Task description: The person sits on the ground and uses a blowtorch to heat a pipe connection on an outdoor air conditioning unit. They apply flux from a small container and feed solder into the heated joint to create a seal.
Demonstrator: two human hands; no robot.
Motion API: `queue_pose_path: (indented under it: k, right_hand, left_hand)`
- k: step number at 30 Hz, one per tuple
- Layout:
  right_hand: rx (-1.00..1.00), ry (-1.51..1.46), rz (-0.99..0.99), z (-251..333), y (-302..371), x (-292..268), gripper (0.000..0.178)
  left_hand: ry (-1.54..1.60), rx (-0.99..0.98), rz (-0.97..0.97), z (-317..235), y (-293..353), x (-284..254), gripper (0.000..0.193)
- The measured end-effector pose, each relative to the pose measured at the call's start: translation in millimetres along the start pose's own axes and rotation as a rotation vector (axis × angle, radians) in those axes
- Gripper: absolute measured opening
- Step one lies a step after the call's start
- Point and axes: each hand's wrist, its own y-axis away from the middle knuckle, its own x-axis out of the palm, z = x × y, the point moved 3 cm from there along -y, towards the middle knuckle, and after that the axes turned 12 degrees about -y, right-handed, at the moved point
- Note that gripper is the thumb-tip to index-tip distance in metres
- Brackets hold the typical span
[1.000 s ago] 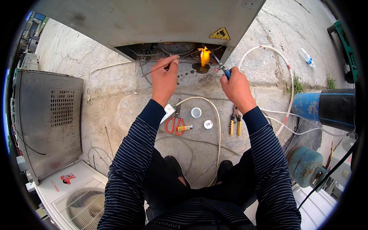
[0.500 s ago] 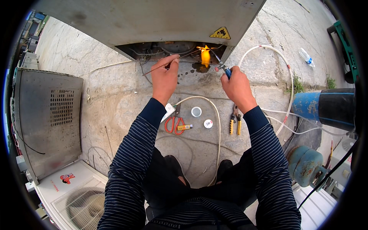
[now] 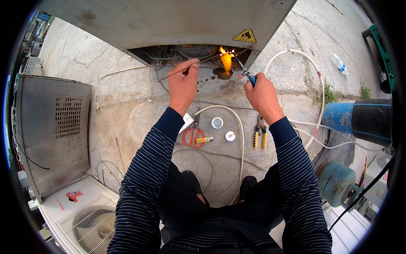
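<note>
My left hand (image 3: 183, 86) pinches a thin brazing rod (image 3: 172, 75), its far end reaching into a yellow flame (image 3: 226, 62). A blue-handled gas torch (image 3: 251, 78) is gripped in my right hand (image 3: 264, 98), its nozzle angled up and left at the same flame. The flame burns in the low opening of a grey metal cabinet (image 3: 169, 21), where tubing (image 3: 196, 55) shows in shadow. Fire partly hides the joint there. Beneath it lies a dark wet patch (image 3: 222, 73) on the concrete.
Between my arms lie red-handled scissors (image 3: 193, 138), a yellow lighter (image 3: 204, 139), a round tin (image 3: 217, 122), its lid (image 3: 230, 136), pliers (image 3: 264, 136) and a power strip (image 3: 186, 122). A white hose (image 3: 320, 84) loops right, near blue gas cylinders (image 3: 338, 117). A perforated metal box (image 3: 55, 131) stands left.
The flame has changed shape, with more scattered bright tips at its top. Both hands keep nearly the same place and hold the same rod and torch.
</note>
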Motion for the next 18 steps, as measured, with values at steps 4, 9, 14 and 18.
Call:
queue_pose_path:
  k: [4,9,14,18]
  right_hand:
    - [-0.026,0.022,-0.01,-3.3,-0.6,1.1,0.027]
    - [-0.041,0.037,-0.018,-4.0,-0.5,1.2,0.026]
    - [-0.028,0.031,-0.016,-5.3,-1.3,0.6,0.025]
    - [-0.017,0.018,-0.012,-4.5,-1.0,-0.2,0.025]
  left_hand:
    - [0.034,0.011,-0.024,-1.1,0.5,1.3,0.018]
    - [0.034,0.041,-0.022,3.2,0.1,5.4,0.018]
    - [0.032,0.059,-0.008,6.0,-0.5,10.0,0.019]
    - [0.037,0.046,0.0,3.6,0.0,12.9,0.019]
